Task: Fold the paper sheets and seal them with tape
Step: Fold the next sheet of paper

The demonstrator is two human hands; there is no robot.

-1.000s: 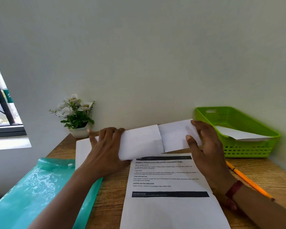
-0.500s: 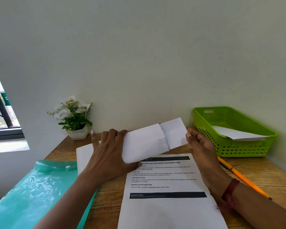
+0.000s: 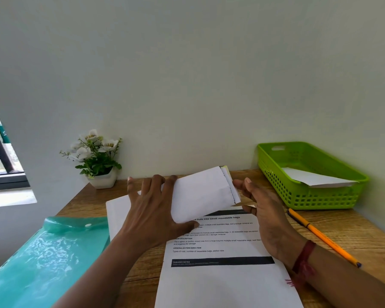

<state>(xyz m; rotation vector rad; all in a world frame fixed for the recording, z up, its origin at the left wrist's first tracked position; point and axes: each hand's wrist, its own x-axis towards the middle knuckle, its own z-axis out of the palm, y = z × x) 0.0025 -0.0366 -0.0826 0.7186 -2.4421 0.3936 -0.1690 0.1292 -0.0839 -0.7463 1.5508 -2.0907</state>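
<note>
A white paper [image 3: 202, 194], folded into a narrow packet, is lifted slightly above the wooden table [image 3: 362, 238]. My left hand [image 3: 151, 210] grips its left end, fingers over the top and thumb under the lower edge. My right hand [image 3: 267, 214] is at the packet's right end with its fingers straight, touching the folded-in flap. Beneath both hands lies a printed sheet [image 3: 227, 283] with black bars. A second white sheet [image 3: 118, 210] lies flat under my left hand. No tape is visible.
A green plastic basket [image 3: 320, 196] at the back right holds a folded white paper [image 3: 316, 178]. An orange pencil [image 3: 320, 235] lies on the table in front of it. A teal plastic folder [image 3: 42, 258] hangs over the table's left edge. A small flower pot [image 3: 102, 178] stands by the wall.
The packet's right flap, spread out a second ago, is now folded in over the rest. My right hand moved from on top of that flap to its edge; my left hand kept its grip.
</note>
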